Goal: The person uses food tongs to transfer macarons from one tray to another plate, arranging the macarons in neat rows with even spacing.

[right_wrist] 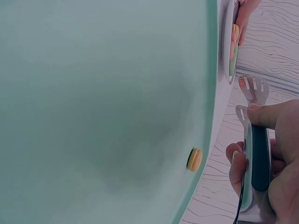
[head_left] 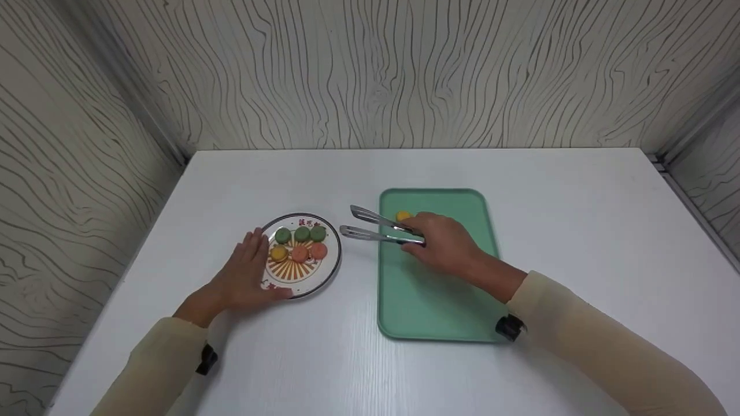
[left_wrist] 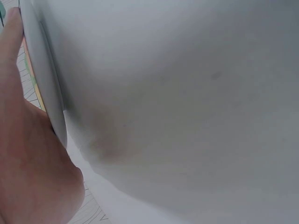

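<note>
My left hand point(head_left: 245, 274) rests along the left rim of a round plate point(head_left: 318, 281), fingers straight and the thumb at the near edge. On the plate lie three green macarons point(head_left: 302, 234) in a row, with a yellow macaron point(head_left: 278, 253) and two pink-orange macarons point(head_left: 300, 254) in front. My right hand point(head_left: 442, 242) grips metal tongs point(right_wrist: 260, 158) by their dark handle above a green tray point(head_left: 428, 315). The tongs' tips are spread, point left toward the plate and have nothing between them. Another yellow macaron point(head_left: 403, 216) sits on the tray's far left part, just beyond the tongs.
The plate and tray stand side by side on a white table point(head_left: 324, 358), with a gap between them. Wood-grain panels point(head_left: 376, 75) enclose the table at the back and sides. Dark wrist straps point(head_left: 509, 327) show at both sleeves.
</note>
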`<action>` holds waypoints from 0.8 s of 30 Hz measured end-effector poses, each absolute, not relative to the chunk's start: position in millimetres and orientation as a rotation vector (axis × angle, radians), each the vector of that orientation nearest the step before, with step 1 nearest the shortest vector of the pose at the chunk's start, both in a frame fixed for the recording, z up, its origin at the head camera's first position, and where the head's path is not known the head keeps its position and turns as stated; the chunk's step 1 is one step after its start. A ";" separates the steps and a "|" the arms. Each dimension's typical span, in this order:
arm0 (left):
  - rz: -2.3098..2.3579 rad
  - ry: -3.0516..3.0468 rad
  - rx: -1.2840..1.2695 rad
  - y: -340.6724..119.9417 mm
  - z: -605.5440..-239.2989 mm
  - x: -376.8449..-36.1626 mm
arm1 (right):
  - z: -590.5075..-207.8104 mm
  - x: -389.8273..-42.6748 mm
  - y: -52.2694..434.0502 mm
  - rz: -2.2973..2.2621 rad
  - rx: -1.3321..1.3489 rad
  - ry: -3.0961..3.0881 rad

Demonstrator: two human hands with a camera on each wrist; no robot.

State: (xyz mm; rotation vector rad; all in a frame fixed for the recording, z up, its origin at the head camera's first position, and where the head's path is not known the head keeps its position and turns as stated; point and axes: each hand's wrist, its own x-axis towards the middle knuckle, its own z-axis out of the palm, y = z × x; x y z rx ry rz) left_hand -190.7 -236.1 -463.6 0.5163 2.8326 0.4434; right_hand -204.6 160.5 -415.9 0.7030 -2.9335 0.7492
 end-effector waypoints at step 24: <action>0.466 2.828 0.507 -235.7 -463.2 -190.1 | -421.4 -211.0 197.1 0.742 0.568 -2.930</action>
